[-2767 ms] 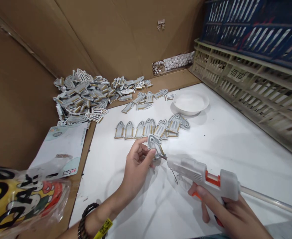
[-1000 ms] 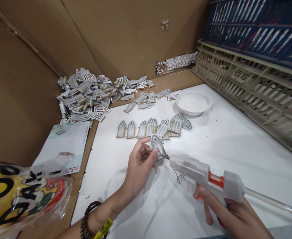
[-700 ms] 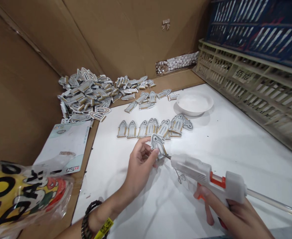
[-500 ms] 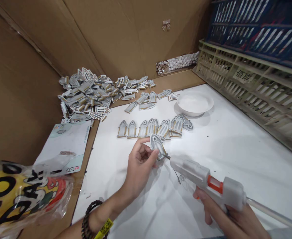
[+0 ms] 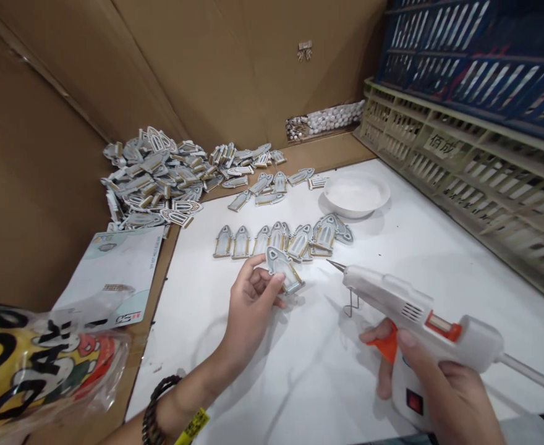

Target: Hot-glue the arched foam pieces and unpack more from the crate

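Fingers of the left hand pinch an arched grey-and-gold piece, the thumb hiding part of it; the right hand's fingers clench a hot glue gun, its nozzle now pulled clear of the piece, matching pieces lined up just beyond the left fingers

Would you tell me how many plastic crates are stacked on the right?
2: a blue crate on top, a beige crate beneath it; others may be hidden.
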`<state>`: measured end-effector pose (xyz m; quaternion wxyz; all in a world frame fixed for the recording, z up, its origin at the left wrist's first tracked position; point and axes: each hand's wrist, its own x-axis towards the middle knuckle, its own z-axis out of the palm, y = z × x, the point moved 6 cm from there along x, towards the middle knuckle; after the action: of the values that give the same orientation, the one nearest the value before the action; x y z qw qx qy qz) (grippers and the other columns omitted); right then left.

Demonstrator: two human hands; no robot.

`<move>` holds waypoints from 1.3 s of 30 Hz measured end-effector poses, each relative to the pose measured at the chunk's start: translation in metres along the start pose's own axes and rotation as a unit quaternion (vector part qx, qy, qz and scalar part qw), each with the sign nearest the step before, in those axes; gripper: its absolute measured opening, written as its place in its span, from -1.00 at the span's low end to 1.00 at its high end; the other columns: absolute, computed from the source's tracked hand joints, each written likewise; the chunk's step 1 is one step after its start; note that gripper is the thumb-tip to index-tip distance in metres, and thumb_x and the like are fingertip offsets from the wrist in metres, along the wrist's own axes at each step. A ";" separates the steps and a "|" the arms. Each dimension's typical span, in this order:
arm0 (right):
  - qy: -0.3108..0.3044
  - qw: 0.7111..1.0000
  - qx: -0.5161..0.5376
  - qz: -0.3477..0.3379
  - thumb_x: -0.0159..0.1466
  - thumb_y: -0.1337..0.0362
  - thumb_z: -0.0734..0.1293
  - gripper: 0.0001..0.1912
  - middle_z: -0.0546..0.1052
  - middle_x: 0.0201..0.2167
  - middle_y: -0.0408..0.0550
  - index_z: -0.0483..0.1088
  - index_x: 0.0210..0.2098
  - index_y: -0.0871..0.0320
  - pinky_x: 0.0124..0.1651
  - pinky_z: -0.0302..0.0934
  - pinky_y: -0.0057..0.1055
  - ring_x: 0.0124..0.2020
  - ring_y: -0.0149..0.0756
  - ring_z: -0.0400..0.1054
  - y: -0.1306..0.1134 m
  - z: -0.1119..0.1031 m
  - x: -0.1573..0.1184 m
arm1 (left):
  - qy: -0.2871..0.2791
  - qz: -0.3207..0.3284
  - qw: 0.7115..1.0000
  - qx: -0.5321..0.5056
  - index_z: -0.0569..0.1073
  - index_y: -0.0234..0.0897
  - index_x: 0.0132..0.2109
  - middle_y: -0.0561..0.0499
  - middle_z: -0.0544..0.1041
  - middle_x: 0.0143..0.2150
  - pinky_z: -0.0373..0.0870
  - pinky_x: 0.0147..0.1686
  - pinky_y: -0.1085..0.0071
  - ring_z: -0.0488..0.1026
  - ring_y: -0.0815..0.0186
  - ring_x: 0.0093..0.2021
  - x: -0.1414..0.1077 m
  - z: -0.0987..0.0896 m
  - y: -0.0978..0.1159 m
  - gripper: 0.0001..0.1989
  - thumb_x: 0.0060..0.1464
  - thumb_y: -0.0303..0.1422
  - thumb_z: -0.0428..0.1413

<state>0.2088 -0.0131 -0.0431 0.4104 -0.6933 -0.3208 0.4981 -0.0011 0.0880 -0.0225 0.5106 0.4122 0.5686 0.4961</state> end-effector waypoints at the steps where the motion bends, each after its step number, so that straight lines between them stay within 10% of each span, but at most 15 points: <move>1: -0.001 1.000 0.021 0.008 0.18 -0.25 0.23 -0.46 0.39 -0.74 -0.15 0.49 -0.35 0.10 -0.67 0.14 -0.49 -0.71 -0.35 0.21 -0.001 0.001 0.000 | 0.001 -0.004 1.000 -0.001 0.30 -0.22 -0.09 0.22 0.33 -0.52 0.38 -0.58 0.56 0.32 0.43 -0.50 0.000 0.000 0.000 -0.56 -0.09 -0.23 0.27; 25: 0.010 0.999 0.036 0.010 0.14 -0.27 0.26 -0.47 0.43 -0.68 -0.10 0.54 -0.31 0.04 -0.66 0.15 -0.51 -0.57 -0.25 0.33 0.001 0.003 -0.002 | -0.005 -0.006 1.000 -0.006 0.27 -0.20 -0.10 0.23 0.31 -0.51 0.41 -0.57 0.55 0.30 0.44 -0.51 -0.001 0.000 -0.002 -0.60 -0.05 -0.25 0.25; 33: -0.036 0.992 -0.030 -0.120 0.25 -0.16 0.23 -0.53 0.46 -0.66 -0.11 0.59 -0.31 0.04 -0.37 0.33 -0.46 -0.46 -0.22 0.44 -0.001 0.000 0.010 | -0.011 -0.001 1.000 -0.002 0.25 -0.20 -0.10 0.23 0.31 -0.52 0.40 -0.57 0.57 0.28 0.45 -0.50 -0.001 0.001 -0.003 -0.61 -0.03 -0.26 0.23; 39: 0.029 0.997 -0.018 -0.076 0.22 -0.22 0.21 -0.50 0.43 -0.66 -0.14 0.57 -0.33 0.00 -0.23 0.25 -0.45 -0.39 -0.24 0.40 -0.003 -0.001 0.002 | -0.011 0.000 1.000 -0.005 0.25 -0.20 -0.09 0.22 0.32 -0.50 0.43 -0.57 0.55 0.30 0.43 -0.49 -0.001 0.000 -0.002 -0.61 -0.02 -0.28 0.23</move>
<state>0.2104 -0.0097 -0.0410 0.4436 -0.6884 -0.3694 0.4391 -0.0007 0.0871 -0.0244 0.5185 0.4155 0.5605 0.4943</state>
